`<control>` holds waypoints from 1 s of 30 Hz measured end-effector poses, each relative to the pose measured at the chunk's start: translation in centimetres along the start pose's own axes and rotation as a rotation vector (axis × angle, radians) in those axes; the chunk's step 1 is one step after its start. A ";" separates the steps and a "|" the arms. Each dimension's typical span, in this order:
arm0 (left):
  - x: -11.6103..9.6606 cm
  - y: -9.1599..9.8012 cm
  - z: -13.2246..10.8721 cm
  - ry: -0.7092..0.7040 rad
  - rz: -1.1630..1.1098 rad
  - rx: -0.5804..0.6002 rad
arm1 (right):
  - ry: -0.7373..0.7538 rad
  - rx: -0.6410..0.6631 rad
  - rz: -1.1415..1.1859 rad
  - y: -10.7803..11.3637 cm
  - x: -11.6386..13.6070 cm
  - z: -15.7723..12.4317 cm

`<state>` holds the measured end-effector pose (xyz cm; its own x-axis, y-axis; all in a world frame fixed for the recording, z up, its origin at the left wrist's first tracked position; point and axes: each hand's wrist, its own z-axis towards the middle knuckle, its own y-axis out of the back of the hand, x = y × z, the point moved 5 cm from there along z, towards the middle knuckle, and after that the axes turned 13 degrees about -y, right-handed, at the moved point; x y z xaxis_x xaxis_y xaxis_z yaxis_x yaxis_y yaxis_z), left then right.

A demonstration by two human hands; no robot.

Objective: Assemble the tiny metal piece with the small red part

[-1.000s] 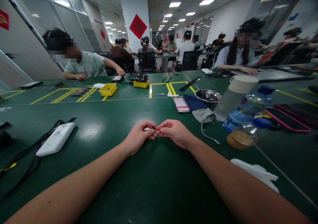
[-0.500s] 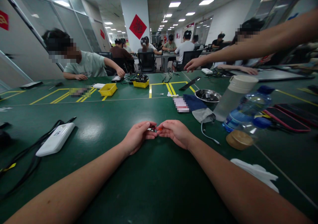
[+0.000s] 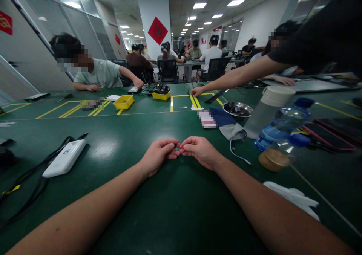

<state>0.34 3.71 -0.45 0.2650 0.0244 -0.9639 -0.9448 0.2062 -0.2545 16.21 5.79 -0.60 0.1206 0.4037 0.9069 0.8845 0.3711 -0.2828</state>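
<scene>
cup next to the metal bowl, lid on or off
On: the cream lid sits closed on top of the cup.

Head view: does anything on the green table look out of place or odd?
A co-worker's hand reaches across from the right onto the yellow tape lines. Nothing looks spilled; the left hand and right hand pinch a small part between them.

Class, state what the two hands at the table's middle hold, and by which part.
The left hand pinches a tiny dark piece, right hand a tiny red piece, each at its outer end, between fingertips.
</scene>
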 end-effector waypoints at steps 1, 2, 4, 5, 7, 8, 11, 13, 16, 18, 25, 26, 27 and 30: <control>-0.1 0.0 0.0 0.010 -0.030 0.000 | -0.006 -0.001 0.016 0.1 0.0 0.1; -0.1 0.0 0.0 0.015 -0.057 -0.002 | -0.013 0.001 0.031 0.1 0.0 0.1; -0.4 0.0 -0.1 0.018 -0.094 -0.007 | -0.023 0.013 0.051 0.1 -0.1 0.1; -0.4 -0.1 -0.1 0.019 -0.103 -0.006 | -0.025 0.018 0.053 0.1 -0.1 0.1; -0.5 -0.2 -0.2 0.019 -0.092 0.002 | -0.019 0.019 0.043 0.1 0.0 0.1; -0.5 -0.2 -0.2 0.020 -0.076 0.005 | -0.014 0.017 0.037 0.0 0.0 0.0; -0.3 -0.2 -0.2 0.012 -0.014 -0.008 | -0.008 0.016 0.031 -0.1 0.0 -0.1; -0.3 -0.1 -0.2 -0.019 0.028 -0.014 | -0.009 0.014 0.028 -0.1 0.0 -0.1; -0.3 -0.2 -0.2 -0.056 0.109 -0.004 | -0.008 0.012 0.016 -0.1 0.0 -0.1; -0.3 -0.4 -0.2 -0.047 0.130 0.004 | -0.005 0.013 0.004 -0.2 0.1 -0.2; -0.2 -0.4 -0.1 0.017 0.018 -0.009 | -0.011 0.008 0.030 -0.2 0.2 -0.2; -0.2 -0.3 -0.1 0.022 -0.013 -0.011 | -0.020 0.010 0.047 -0.1 0.2 -0.1; -0.2 -0.3 -0.1 0.025 -0.042 -0.014 | -0.031 0.016 0.066 0.0 0.1 0.0; -0.4 -0.3 0.0 0.026 -0.091 -0.030 | -0.052 0.042 0.113 0.2 0.1 0.2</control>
<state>0.51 3.61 -0.03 0.3457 -0.0190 -0.9382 -0.9223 0.1775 -0.3434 16.30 6.10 -0.68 0.1936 0.4873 0.8515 0.8469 0.3550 -0.3958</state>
